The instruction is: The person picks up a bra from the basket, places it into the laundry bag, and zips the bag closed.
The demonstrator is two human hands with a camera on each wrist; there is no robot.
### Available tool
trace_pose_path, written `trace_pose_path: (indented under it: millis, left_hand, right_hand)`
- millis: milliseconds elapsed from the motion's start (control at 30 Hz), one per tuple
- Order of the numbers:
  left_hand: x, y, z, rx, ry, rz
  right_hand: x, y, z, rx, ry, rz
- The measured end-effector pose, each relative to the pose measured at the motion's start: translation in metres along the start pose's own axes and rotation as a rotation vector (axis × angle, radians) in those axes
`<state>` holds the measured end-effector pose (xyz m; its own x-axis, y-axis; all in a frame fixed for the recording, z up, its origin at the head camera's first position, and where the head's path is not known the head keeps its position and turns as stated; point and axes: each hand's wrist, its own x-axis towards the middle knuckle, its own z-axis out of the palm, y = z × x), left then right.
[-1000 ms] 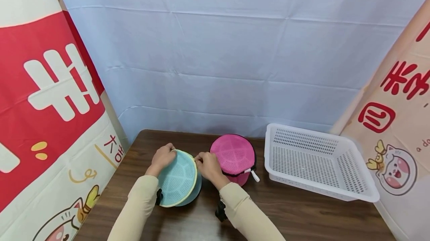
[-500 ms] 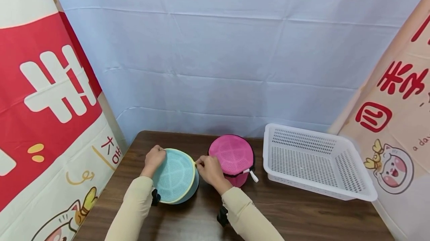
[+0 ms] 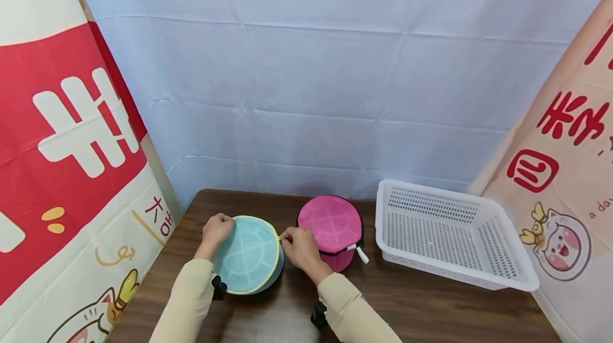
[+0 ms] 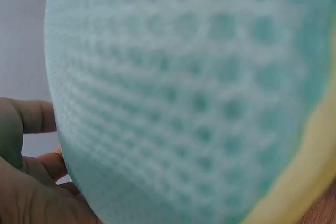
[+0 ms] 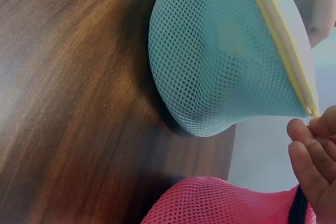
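A light-blue mesh laundry bag point(image 3: 249, 252), round with a yellow zippered rim, stands on the table, its lid tilted. My left hand point(image 3: 217, 231) holds the lid's far-left edge; in the left wrist view its fingers point(image 4: 39, 116) bend at the side of the mesh. On the opposite side, my right hand point(image 3: 300, 247) pinches the yellow rim at its end, fingertips together in the right wrist view. Whether a zipper pull sits between them is too small to tell. Right beside that hand is a pink mesh laundry bag point(image 3: 330, 222) with black trim and a white tab point(image 3: 362, 254).
A white perforated plastic basket point(image 3: 445, 269) stands on the right of the dark wooden table point(image 3: 431, 306). Pale-blue cloth point(image 3: 306, 93) hangs behind the table. Printed cloths hang at the left and right sides.
My left hand has shifted left along with the blue bag, and its lid has turned flatter toward the camera. The right hand stays at the yellow rim.
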<state>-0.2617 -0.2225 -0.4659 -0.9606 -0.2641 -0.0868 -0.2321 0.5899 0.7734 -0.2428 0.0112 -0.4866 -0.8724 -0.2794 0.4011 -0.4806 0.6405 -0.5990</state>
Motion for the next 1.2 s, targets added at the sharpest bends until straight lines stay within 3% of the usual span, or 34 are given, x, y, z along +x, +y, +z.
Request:
trace_pose_path:
  millis: [200, 333, 500, 600, 867, 1067, 1200]
  left_hand:
    - [-0.006, -0.001, -0.003, 0.001, -0.008, -0.001]
    - [-0.008, 0.004, -0.002, 0.082, 0.036, 0.002]
    - [-0.01, 0.021, 0.007, 0.309, 0.137, 0.121]
    - [-0.011, 0.028, 0.013, 0.404, 0.146, 0.208]
    - [-0.012, 0.041, 0.019, 0.498, 0.076, 0.361]
    - [-0.009, 0.049, 0.026, 0.538, -0.037, 0.539]
    - [-0.009, 0.053, 0.032, 0.572, -0.11, 0.616]
  right_hand:
    - [0.0, 0.003, 0.002, 0.026, 0.014, -0.003]
    - [0.002, 0.005, 0.002, 0.041, 0.016, -0.005]
    - [0.006, 0.006, 0.002, 0.047, 0.039, 0.002]
    - [0.009, 0.006, 0.002, 0.043, 0.042, 0.011]
    - [0.016, 0.005, 0.004, 0.018, 0.031, -0.004]
    - [0.023, 0.006, 0.004, -0.011, -0.011, 0.011]
    - [0.025, 0.008, 0.003, -0.024, -0.049, 0.006]
